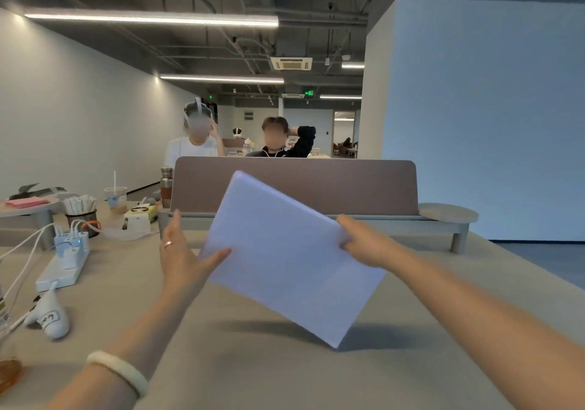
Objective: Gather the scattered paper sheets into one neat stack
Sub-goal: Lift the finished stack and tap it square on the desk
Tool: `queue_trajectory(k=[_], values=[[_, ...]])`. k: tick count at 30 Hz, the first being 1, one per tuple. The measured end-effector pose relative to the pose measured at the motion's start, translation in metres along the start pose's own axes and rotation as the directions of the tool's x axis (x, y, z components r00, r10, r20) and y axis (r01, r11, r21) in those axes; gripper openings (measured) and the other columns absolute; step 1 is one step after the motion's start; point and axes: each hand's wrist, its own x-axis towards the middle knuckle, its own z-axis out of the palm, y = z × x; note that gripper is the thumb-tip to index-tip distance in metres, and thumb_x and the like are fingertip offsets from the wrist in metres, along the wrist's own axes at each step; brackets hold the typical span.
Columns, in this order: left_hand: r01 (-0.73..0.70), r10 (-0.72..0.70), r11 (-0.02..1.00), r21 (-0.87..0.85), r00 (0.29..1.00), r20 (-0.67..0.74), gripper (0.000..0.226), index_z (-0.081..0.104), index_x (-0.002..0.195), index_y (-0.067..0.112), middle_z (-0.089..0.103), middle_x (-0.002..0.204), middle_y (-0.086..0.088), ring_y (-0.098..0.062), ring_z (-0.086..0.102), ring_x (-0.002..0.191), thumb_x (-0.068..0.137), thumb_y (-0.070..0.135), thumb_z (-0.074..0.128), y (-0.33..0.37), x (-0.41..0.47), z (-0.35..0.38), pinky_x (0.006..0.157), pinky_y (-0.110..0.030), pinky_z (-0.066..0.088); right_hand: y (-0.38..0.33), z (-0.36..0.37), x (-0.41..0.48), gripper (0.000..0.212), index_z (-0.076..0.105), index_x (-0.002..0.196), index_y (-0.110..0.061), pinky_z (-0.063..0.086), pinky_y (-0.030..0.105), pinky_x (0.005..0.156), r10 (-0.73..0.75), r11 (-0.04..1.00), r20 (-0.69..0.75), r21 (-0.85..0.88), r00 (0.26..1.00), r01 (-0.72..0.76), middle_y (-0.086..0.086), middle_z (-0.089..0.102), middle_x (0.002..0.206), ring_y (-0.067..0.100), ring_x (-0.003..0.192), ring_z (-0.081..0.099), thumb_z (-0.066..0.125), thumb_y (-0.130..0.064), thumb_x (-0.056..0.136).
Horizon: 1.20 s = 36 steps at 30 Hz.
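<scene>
A stack of white paper sheets point(285, 257) is held up off the beige table point(253, 371), tilted so that one corner points down near the tabletop. My right hand point(364, 245) grips the stack's right edge, thumb on the near face. My left hand point(183, 251) is at the stack's left edge with straight fingers, the thumb touching the near face. A ring is on one left finger and a pale bangle on the left wrist. No loose sheets are visible on the table.
At the left lie a white power strip point(63, 267) with chargers and cables, a white plush toy point(50, 318), a pen holder point(80, 211), a drink cup point(115, 197) and a bottle point(166, 186). A brown divider panel point(348, 185) stands behind; two people sit beyond it.
</scene>
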Motion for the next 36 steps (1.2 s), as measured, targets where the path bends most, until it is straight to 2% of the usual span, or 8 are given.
queue_trajectory(k=[4,7,9,12,16,21,25,36], values=[[0.230,-0.117,0.947,-0.226,0.897,0.426,0.055,0.050,0.125,0.016,0.061,0.120,-0.003,-0.021,0.060,0.104,0.076,0.017,0.076,-0.008,-0.011,0.005,0.076,-0.030,0.050,-0.032,-0.009,0.006,0.015,0.034,0.091,-0.013,0.030,0.030,0.067,-0.075,0.951,0.167,-0.286,0.983,0.121,0.005,0.042,0.097,0.022,0.086,0.040,0.040,0.001,0.090],[0.268,-0.111,0.915,-0.303,0.887,0.449,0.029,0.061,0.110,0.013,0.069,0.100,0.001,-0.021,0.065,0.096,0.082,0.013,0.070,-0.021,-0.030,0.013,0.066,-0.024,0.048,-0.032,-0.001,0.007,0.016,0.040,0.093,-0.017,0.030,0.029,0.062,-0.089,0.946,0.237,-0.285,0.967,0.156,0.004,0.047,0.100,0.019,0.087,0.040,0.049,-0.004,0.089],[0.281,-0.119,0.906,-0.317,0.887,0.445,0.021,0.063,0.106,0.014,0.071,0.099,0.001,-0.021,0.066,0.095,0.085,0.015,0.067,-0.024,-0.036,0.015,0.067,-0.025,0.049,-0.016,-0.007,0.007,0.018,0.051,0.096,-0.017,0.034,0.023,0.058,-0.047,0.991,0.197,-0.117,0.979,0.071,-0.001,0.051,0.098,0.017,0.088,0.047,0.064,-0.013,0.084],[0.286,-0.115,0.907,-0.310,0.874,0.472,0.023,0.062,0.110,0.016,0.071,0.101,0.002,-0.019,0.068,0.094,0.087,0.015,0.065,-0.024,-0.036,0.015,0.067,-0.025,0.050,0.028,-0.017,-0.005,0.039,0.060,0.109,-0.019,0.046,0.021,0.071,0.129,0.916,0.116,0.366,0.985,-0.163,-0.004,0.062,0.101,0.011,0.093,0.059,0.076,-0.031,0.075],[0.287,-0.098,0.894,-0.344,0.875,0.475,0.021,0.060,0.106,0.025,0.071,0.097,0.009,-0.010,0.069,0.086,0.088,0.015,0.063,-0.023,-0.037,0.015,0.064,-0.022,0.050,0.082,0.028,-0.040,0.065,0.057,0.121,-0.021,0.048,0.040,0.101,0.177,0.556,0.147,0.801,0.973,-0.222,0.001,0.069,0.115,0.018,0.108,0.065,0.080,-0.036,0.063],[0.274,-0.106,0.880,-0.387,0.909,0.402,0.013,0.058,0.103,0.023,0.069,0.097,0.004,-0.017,0.066,0.089,0.092,0.015,0.057,-0.019,-0.048,0.021,0.065,-0.026,0.049,0.067,0.111,-0.049,0.052,0.056,0.118,-0.014,0.054,0.042,0.090,0.334,0.420,0.048,0.887,0.941,-0.194,0.007,0.068,0.115,0.024,0.101,0.067,0.070,-0.032,0.070],[0.198,-0.037,0.866,-0.458,0.941,0.336,0.024,0.053,0.116,0.020,0.066,0.103,0.004,-0.014,0.064,0.091,0.093,0.015,0.055,-0.008,-0.042,0.019,0.064,-0.025,0.049,0.056,0.097,-0.039,0.020,0.058,0.109,-0.017,0.052,0.046,0.091,0.373,0.436,-0.103,0.897,0.922,-0.076,0.005,0.069,0.107,0.025,0.097,0.066,0.061,-0.016,0.089],[0.248,-0.076,0.856,-0.454,0.929,0.363,0.041,0.051,0.121,0.023,0.065,0.111,-0.002,-0.021,0.065,0.099,0.083,0.034,0.060,-0.026,-0.058,0.035,0.079,-0.038,0.053,0.058,0.108,-0.048,0.047,0.057,0.113,-0.012,0.054,0.044,0.084,0.368,0.382,-0.087,0.922,0.926,-0.065,0.009,0.070,0.106,0.028,0.095,0.068,0.064,-0.025,0.069]])
